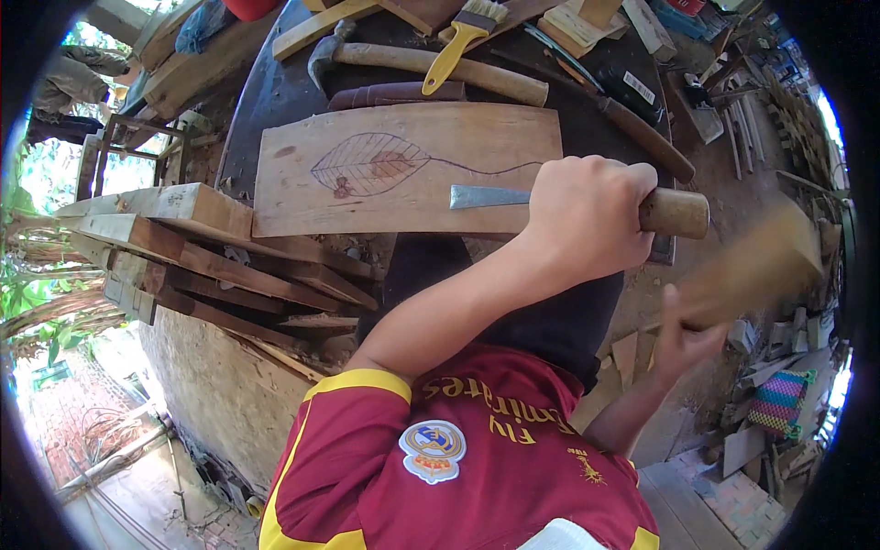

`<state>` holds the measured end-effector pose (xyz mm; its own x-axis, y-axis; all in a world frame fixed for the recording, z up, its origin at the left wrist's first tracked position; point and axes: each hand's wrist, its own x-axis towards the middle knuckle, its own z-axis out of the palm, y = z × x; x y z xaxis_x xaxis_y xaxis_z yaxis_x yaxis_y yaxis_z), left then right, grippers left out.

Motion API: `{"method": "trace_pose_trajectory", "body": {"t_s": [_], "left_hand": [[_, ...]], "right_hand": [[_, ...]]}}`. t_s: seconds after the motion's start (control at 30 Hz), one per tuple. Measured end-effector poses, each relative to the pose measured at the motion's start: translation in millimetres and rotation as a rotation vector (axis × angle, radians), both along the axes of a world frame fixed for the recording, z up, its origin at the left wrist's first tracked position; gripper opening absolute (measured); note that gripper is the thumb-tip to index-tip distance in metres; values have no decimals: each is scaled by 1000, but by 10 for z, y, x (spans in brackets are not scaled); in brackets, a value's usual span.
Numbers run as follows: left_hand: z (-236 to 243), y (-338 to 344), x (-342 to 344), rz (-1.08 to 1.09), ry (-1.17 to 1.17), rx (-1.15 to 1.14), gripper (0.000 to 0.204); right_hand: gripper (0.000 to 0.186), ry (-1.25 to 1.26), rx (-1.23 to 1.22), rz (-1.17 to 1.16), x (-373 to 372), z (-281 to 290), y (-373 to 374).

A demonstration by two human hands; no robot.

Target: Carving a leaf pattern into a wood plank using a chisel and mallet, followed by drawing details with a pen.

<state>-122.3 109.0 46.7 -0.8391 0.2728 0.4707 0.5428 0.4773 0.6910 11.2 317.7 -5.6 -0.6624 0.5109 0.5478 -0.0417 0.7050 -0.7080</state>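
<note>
A flat wooden board (293,213) lies in front of me, with a veined leaf and a long curved stem (371,165) drawn on it in dark line. My left hand (587,206) is wrapped round a chisel (490,197) over the board's right end. The chisel's flat metal blade points left, and its wooden handle juts out on the right of my fist. I cannot tell whether the blade touches the board. Off to the right, my right hand (689,344) grips a thick wooden mallet (756,266), smeared by motion and raised beside the chisel handle's end.
Beyond the board on the dark table (243,137) lie a claw hammer (440,69), a yellow-handled paintbrush (449,66) and a wooden-handled tool (649,142). Stacked timber (211,257) stands close on the left. Wood offcuts and a woven checked bag (779,401) are on the right.
</note>
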Motion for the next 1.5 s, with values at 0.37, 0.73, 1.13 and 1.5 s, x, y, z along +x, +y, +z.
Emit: {"method": "trace_pose_trajectory", "body": {"t_s": [0.37, 0.73, 1.13, 1.5], "left_hand": [[34, -61, 47, -41, -23, -25, 21], [192, 28, 92, -30, -19, 200, 21], [170, -24, 57, -47, 2, 233, 21], [69, 105, 62, -38, -16, 128, 22]], "right_hand": [[62, 60, 21, 41, 6, -4, 193], [51, 389, -64, -84, -9, 577, 394], [73, 108, -13, 105, -211, 266, -52], [79, 90, -13, 25, -121, 173, 96]]}}
